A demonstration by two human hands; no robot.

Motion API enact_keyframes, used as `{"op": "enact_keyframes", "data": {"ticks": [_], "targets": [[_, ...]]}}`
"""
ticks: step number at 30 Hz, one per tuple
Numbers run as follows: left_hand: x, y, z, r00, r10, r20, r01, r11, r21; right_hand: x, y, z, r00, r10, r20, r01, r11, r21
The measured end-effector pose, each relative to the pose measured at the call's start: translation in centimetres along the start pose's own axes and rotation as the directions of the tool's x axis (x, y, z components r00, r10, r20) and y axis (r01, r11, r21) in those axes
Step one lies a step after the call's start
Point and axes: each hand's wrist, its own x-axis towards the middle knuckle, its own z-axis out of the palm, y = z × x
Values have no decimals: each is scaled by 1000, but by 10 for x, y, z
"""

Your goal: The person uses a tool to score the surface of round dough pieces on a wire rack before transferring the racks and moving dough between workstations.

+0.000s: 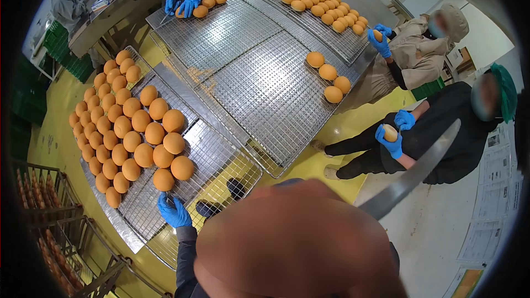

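Right up at the lens: a big brown rounded shape, smooth but blurred, can't tell what. A knife blade juts past it, long flat shiny metal w/ a rounded tip. Can't make out my R hand, so can't tell what that grip is doing.

My L hand, in a thin wrinkled blue glove, is open, fingers loosely out, nothing held. Fingertips are at the near side of the closest bun; can't tell if touching. It's round, domed, golden-brown w/ a smooth crust, approx. mid near edge of the wire rack. More buns of the same kind crowd toward the rack's far L corner, in close rows over flat dull sheet metal.

Beyond: a 2nd wire rack, fine square mesh, on the metal table, w/ 4 buns along its R edge. R of that, a co-worker in dark clothes holds a bun, paler side showing. Farther, a co-worker in beige holds another. Table's far edge: more buns in tight rows.
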Motion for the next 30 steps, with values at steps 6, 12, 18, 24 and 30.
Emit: {"op": "enact_keyframes", "data": {"ticks": [6, 12, 18, 24, 30], "targets": [[5, 8, -1, 999, 37, -3, -36, 987, 154, 6, -9, -18, 996, 82, 25, -83, 996, 35], [2, -11, 0, 999, 37, -34, -32, 990, 136, -9, -12, -46, 955, 291, -59, -287, 956, 68], [9, 40, -10, 997, 76, -16, -70, 963, 260, -140, -37, -135, 280, 815, -507, -911, 58, -409], [7, 49, -17, 996, 80, -38, -69, 969, 236, -262, -95, -139, -330, 864, -381, -669, -499, -551], [64, 109, 4, 951, 301, -70, -285, 942, 178, -198, -83, -154, -345, 778, -524, -734, -572, -366]]}}
